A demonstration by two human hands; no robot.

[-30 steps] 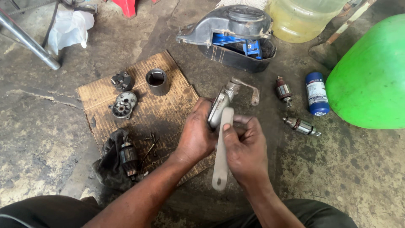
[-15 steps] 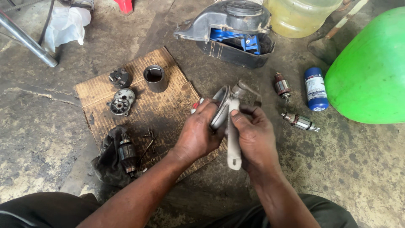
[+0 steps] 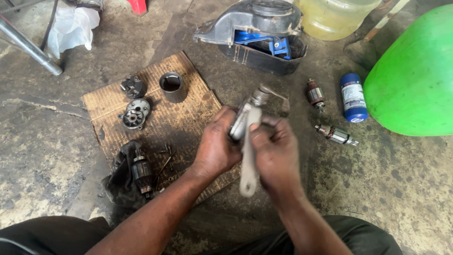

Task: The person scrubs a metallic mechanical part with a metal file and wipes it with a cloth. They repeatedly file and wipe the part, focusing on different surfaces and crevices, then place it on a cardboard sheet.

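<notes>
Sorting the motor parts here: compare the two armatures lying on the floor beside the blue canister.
The upper armature lies nearly along the view's vertical, beside the blue canister; the lower armature lies slanted below it. The upper one looks shorter, stubbier and reddish-brown; the lower looks longer, slimmer and greyer. Both rest loose on the concrete floor, untouched by either hand.

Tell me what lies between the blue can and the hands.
In the head view, two motor armatures lie on bare floor between blue can and hands.

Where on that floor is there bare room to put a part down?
Bare concrete lies left of the cardboard sheet, below the metal pipe, and at lower right below the armature. It is crowded on the cardboard's left half with motor parts, and around the blue can beside the green tank.
</notes>
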